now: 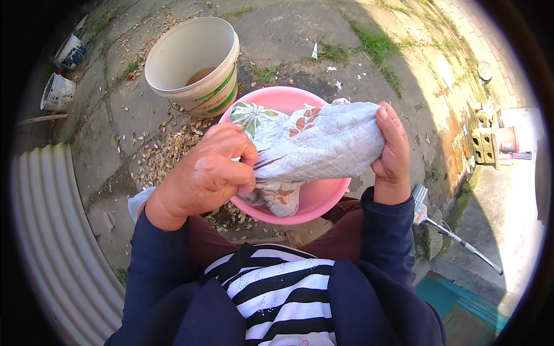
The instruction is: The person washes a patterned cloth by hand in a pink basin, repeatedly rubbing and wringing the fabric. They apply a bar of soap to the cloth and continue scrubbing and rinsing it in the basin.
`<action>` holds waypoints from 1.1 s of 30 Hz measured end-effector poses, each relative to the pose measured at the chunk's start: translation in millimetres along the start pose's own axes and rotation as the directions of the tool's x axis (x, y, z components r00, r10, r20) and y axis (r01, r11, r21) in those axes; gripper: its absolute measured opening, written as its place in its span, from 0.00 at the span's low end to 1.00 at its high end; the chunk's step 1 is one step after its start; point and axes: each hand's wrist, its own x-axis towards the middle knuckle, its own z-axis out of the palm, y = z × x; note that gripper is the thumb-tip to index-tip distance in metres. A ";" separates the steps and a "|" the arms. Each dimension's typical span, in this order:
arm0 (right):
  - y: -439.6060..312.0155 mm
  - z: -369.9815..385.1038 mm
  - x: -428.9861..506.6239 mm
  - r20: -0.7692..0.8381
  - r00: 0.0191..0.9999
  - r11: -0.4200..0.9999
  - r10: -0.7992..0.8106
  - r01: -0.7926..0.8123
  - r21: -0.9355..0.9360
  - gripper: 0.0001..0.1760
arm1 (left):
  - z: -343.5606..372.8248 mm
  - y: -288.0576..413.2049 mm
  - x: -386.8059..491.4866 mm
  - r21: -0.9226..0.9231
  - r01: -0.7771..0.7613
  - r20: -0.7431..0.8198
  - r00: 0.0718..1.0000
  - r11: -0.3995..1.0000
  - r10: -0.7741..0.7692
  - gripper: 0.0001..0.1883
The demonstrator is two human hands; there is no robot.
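A pale grey cloth with leaf prints (320,140) is stretched between my two hands above a pink plastic basin (322,203). My left hand (216,166) pinches the bunched left side, its fingers curled into the folds. At the far end my right hand (393,149) grips the cloth, thumb on top. A gathered lower part of the cloth hangs down over the basin, and the cloth hides most of the basin's inside. The basin sits between my knees.
Beyond the basin stands a white plastic bucket (192,58) with brownish liquid in its bottom. Shells (166,158) litter the concrete to the left. Corrugated sheeting (65,233) lies at far left, a long-handled mop (454,238) at right. Two small buckets (58,91) stand farther off.
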 end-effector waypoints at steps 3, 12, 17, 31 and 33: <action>35.4 -34.9 40.2 -0.043 0.999 0.898 -0.008 -0.012 -0.440 0.09 | 10.4 -28.7 0.7 0.119 0.134 -0.110 0.987 0.984 -0.121 0.08; 68.7 -8.2 49.8 -0.109 0.984 0.825 -0.138 0.053 -0.562 0.15 | 73.3 -41.9 12.0 0.171 0.171 -0.160 0.977 0.970 -0.144 0.08; 17.3 -8.0 28.5 -0.082 0.989 -0.018 0.127 -0.080 -0.997 0.18 | 111.4 -33.6 2.0 0.251 0.423 0.311 0.817 0.871 -0.486 0.14; 87.3 -7.7 11.7 0.146 0.956 0.605 0.255 -0.040 -0.796 0.17 | 164.8 -50.9 -4.2 -0.434 0.688 0.154 0.693 0.581 -0.705 0.22; 89.4 -4.9 10.4 0.157 0.971 0.748 0.180 -0.031 -0.664 0.15 | 176.5 -50.3 -5.6 -0.686 0.601 0.116 0.646 0.409 -0.755 0.24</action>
